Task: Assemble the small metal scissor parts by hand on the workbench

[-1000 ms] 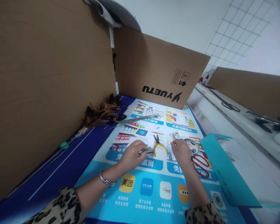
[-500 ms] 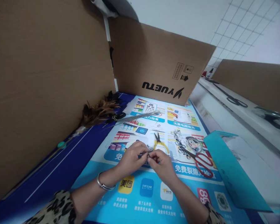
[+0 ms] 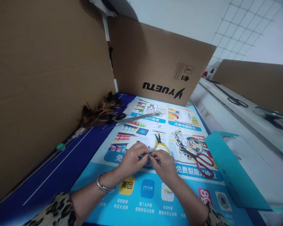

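My left hand [image 3: 133, 159] and my right hand [image 3: 165, 162] meet over a printed blue poster [image 3: 153, 191], fingertips pinched together on a small metal piece [image 3: 152, 153] between them. It is too small to name. A silver bangle circles my left wrist. Just beyond the fingers lie yellow-handled pliers [image 3: 160, 143]. A pile of small dark rings [image 3: 182, 143] sits to the right of the pliers, and red-handled scissors [image 3: 204, 163] lie beside it.
Cardboard walls [image 3: 49, 78] stand at the left and back. A feather duster [image 3: 97, 113] and a bundle of thin metal rods [image 3: 141, 116] lie at the far left. A teal folder [image 3: 228, 172] rests at the right edge, beside a white counter.
My right hand came in from the ring pile at the right and joined my left hand. Both now pinch the small piece together. The view shifted slightly.
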`<state>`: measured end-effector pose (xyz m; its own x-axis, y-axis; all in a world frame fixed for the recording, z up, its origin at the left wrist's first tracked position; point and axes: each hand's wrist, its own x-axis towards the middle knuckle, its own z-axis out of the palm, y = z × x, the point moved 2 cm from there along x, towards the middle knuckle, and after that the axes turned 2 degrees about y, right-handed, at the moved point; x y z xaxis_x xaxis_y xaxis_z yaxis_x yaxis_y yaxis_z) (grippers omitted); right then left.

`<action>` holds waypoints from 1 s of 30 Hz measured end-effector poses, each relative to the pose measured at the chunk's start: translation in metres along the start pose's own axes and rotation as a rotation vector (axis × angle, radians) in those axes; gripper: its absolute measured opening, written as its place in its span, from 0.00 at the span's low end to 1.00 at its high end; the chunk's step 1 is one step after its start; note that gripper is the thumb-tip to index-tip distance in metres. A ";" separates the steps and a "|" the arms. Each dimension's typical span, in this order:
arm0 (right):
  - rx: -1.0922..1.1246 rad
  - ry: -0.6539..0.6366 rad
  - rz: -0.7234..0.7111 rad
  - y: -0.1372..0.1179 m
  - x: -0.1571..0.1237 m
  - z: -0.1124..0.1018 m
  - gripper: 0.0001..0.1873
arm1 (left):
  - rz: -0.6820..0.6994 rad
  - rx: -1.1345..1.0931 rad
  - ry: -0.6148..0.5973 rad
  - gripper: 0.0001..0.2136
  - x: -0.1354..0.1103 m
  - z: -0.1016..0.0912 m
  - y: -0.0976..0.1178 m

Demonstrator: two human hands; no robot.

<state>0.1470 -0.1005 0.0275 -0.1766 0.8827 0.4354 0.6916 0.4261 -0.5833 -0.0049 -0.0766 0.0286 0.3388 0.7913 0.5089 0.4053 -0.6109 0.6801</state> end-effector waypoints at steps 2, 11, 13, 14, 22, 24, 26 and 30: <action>-0.007 -0.009 -0.032 0.000 -0.001 0.001 0.07 | -0.002 0.002 0.001 0.07 0.000 -0.001 0.001; -0.008 0.009 -0.037 0.003 -0.002 0.004 0.06 | 0.036 0.025 -0.017 0.08 -0.001 0.001 0.000; -0.006 0.007 -0.028 0.004 -0.001 0.004 0.05 | 0.038 0.022 -0.017 0.08 -0.001 0.001 -0.001; -0.006 0.005 -0.026 0.004 -0.001 0.004 0.05 | 0.038 0.019 -0.018 0.08 -0.001 0.001 -0.001; -0.033 0.002 -0.029 0.003 -0.002 0.003 0.05 | 0.047 0.014 -0.041 0.08 -0.002 0.002 -0.003; -0.040 0.005 -0.038 0.003 -0.002 0.004 0.05 | 0.051 0.016 -0.052 0.08 -0.002 0.003 -0.003; -0.053 0.004 -0.041 0.003 -0.002 0.004 0.05 | 0.052 0.015 -0.060 0.08 -0.002 0.004 -0.004; -0.084 -0.002 -0.035 0.004 -0.002 0.004 0.04 | 0.041 -0.021 -0.097 0.10 -0.002 0.005 -0.004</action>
<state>0.1474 -0.0997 0.0209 -0.2027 0.8680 0.4534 0.7414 0.4385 -0.5080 -0.0031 -0.0758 0.0226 0.4356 0.7590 0.4839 0.3722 -0.6414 0.6709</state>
